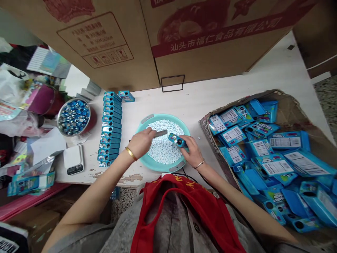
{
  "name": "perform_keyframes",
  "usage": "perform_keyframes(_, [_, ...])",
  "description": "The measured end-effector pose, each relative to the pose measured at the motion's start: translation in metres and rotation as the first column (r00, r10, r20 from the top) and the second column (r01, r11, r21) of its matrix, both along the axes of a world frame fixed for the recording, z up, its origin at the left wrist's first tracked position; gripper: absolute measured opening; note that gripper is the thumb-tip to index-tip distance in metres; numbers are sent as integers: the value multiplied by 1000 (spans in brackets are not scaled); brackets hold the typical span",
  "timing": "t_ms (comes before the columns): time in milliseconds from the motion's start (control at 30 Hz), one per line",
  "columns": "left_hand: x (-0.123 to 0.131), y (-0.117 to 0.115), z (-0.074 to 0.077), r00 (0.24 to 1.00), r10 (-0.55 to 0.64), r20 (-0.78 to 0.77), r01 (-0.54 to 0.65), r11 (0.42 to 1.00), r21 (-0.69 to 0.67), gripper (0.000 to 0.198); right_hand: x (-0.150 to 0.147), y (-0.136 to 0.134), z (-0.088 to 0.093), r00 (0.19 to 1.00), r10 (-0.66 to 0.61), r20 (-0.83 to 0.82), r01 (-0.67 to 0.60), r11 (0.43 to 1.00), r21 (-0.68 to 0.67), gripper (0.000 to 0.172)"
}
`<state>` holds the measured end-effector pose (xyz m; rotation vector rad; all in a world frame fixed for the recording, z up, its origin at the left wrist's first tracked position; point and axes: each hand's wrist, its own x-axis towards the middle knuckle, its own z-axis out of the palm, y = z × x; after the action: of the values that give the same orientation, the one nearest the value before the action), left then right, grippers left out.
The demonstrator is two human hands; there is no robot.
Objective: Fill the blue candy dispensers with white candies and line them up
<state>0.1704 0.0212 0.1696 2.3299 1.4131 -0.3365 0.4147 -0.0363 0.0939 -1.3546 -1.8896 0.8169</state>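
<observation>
My left hand (140, 143) is closed around a small grey scoop-like tool (160, 134), whose narrow end points toward a blue candy box. Over the right part of a turquoise basin (147, 164), my right hand (191, 151) grips that blue candy box (176, 139) by its end. The box is tilted, its dark round opening near the fingers, and a few white pieces show at its near end. Small white candies (164, 154) fill much of the basin below both hands. The tool's tip and the box are close but look apart.
Left of the basin stands a row of blue boxes (110, 128), one more (126, 96) beside it. A bowl of blue and silver caps (74, 117) and a white scale (73, 159) lie farther left. A carton (210, 135) of blue boxes is right; large cardboard boxes (200, 66) stand behind.
</observation>
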Motion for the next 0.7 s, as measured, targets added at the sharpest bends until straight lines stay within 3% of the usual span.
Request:
perform_keyframes(100, [-20,3,-72,984,163,-65,-163,987,1,34,5,4,2,1000,-28,-8,28,999,16,38])
perform_keyframes(167, [-16,-2,-114,980,189,-66,-190,982,1,35,8,7,5,999,-45,1,45,999,13,35])
perform_keyframes(267, [8,-18,-150,991,129,47,-127,991,-42,37,10,10,9,996,-91,8,91,996,-27,33])
perform_keyframes(333, [27,-33,-159,987,89,133,-78,993,-85,39,12,11,12,992,-128,-8,127,991,-47,33])
perform_keyframes(467, [49,-56,-162,949,114,295,-48,974,-220,45,13,15,15,984,-169,-60,167,985,-40,34])
perform_keyframes(600, [38,-63,-155,846,228,482,-50,934,-355,46,15,19,17,973,-223,-66,219,974,-60,33])
perform_keyframes(700, [17,-58,-132,755,265,600,-43,933,-358,38,16,19,16,972,-226,-58,224,973,-52,34])
